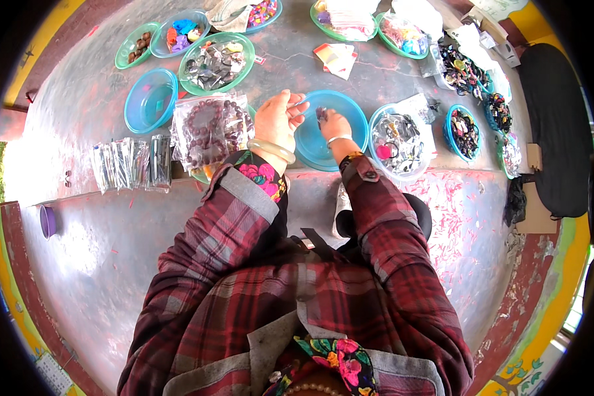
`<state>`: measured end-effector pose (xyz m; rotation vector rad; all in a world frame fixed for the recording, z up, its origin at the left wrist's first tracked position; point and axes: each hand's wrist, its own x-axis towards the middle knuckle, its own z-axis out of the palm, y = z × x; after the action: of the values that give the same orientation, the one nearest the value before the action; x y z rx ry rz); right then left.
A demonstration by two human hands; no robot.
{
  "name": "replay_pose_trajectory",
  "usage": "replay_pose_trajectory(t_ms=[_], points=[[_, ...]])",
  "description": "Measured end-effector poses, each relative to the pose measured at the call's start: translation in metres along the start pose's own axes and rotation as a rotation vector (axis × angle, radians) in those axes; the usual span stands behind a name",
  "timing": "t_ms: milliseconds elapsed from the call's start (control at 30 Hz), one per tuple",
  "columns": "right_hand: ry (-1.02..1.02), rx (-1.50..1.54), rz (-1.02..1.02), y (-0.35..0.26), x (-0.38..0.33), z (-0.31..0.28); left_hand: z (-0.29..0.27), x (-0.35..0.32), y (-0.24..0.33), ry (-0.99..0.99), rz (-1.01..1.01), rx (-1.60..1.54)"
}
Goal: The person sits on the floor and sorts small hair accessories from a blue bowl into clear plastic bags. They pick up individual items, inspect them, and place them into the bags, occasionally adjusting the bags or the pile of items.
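Observation:
Right in front of me stands a blue plastic basin [315, 150]. My right hand [337, 126] is inside it, fingers closed round a small dark purplish thing [321, 115], perhaps beads; its exact kind is too small to tell. At the basin's left rim hovers my left hand [278, 120], a pale bangle [271, 150] on its wrist. Its fingers are curved and apart, with nothing visible in them. Left of that hand, a clear bag of dark red bead strands [208, 125] lies on a green basin. A light basin of mixed black, white and pink pieces [397, 142] sits to the right.
Packs of clear-wrapped slim items [132, 162] lie at the left, below another blue basin [150, 100]. Farther back are a green basin of grey and black pieces [216, 63] and some cards [336, 59]. Several small-goods tubs, including a blue one [462, 133], stand right. Pink scraps [452, 218] litter the floor.

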<state>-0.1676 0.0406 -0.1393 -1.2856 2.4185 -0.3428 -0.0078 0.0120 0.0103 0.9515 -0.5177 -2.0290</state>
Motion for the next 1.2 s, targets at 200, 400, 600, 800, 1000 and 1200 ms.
replay_pose_trajectory(t_ms=[200, 400, 600, 800, 1000, 1200], points=[[-0.317, 1.431, 0.064, -0.022, -0.021, -0.093, 0.003, -0.002, 0.001, 0.078, 0.096, 0.069], [-0.494, 1.462, -0.146, -0.044, -0.072, -0.149, 0.016, -0.008, -0.009, -0.424, -0.071, 0.136], [-0.524, 1.262, -0.138, -0.048, -0.109, -0.155, 0.018, -0.014, -0.008, -0.564, -0.225, 0.026], [-0.488, 1.322, -0.051, -0.044, -0.124, -0.142, 0.028, -0.024, -0.007, -0.436, -0.149, -0.062], [-0.436, 1.256, -0.059, -0.045, -0.127, -0.146, 0.026, -0.019, -0.011, -0.433, -0.065, -0.098], [-0.383, 1.137, -0.025, -0.025, -0.133, -0.159, 0.025, -0.009, -0.019, -0.390, -0.083, -0.131]])
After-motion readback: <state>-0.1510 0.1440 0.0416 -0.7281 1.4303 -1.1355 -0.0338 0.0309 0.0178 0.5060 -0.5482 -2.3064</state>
